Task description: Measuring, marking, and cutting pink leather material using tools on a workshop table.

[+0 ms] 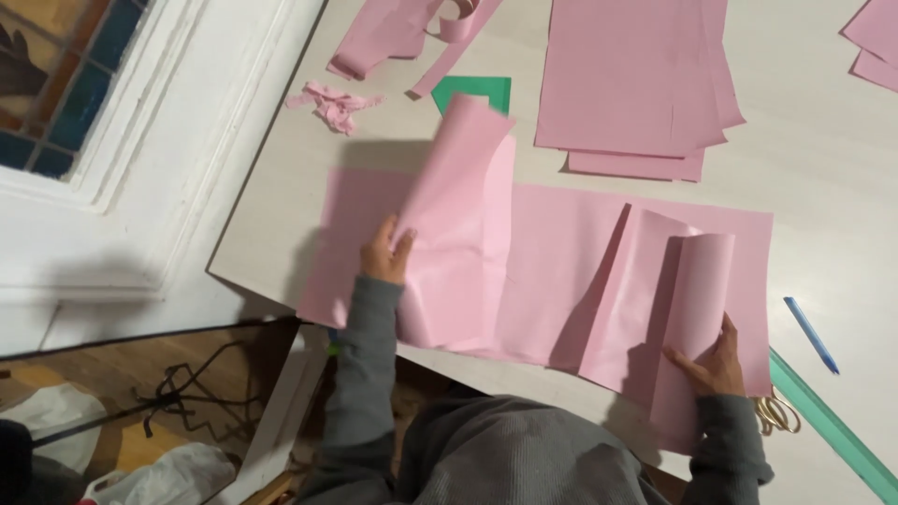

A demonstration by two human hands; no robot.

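Observation:
A large pink paper sheet (pixel 552 271) lies across the white table (pixel 823 206). My left hand (pixel 386 251) pinches a curled flap of pink paper (pixel 458 178) and lifts it off the sheet's left part. My right hand (pixel 713 360) grips the near edge of a second curled pink flap (pixel 687 309) at the sheet's right end. Both arms wear grey sleeves.
A stack of pink sheets (pixel 636 84) lies at the back, with pink strips (pixel 393 37), a crumpled pink scrap (pixel 335 101) and a green triangle ruler (pixel 477 91). A blue pen (pixel 810 334), a long green ruler (pixel 832 425) and scissors (pixel 776 411) lie right. The table's left edge drops to the floor.

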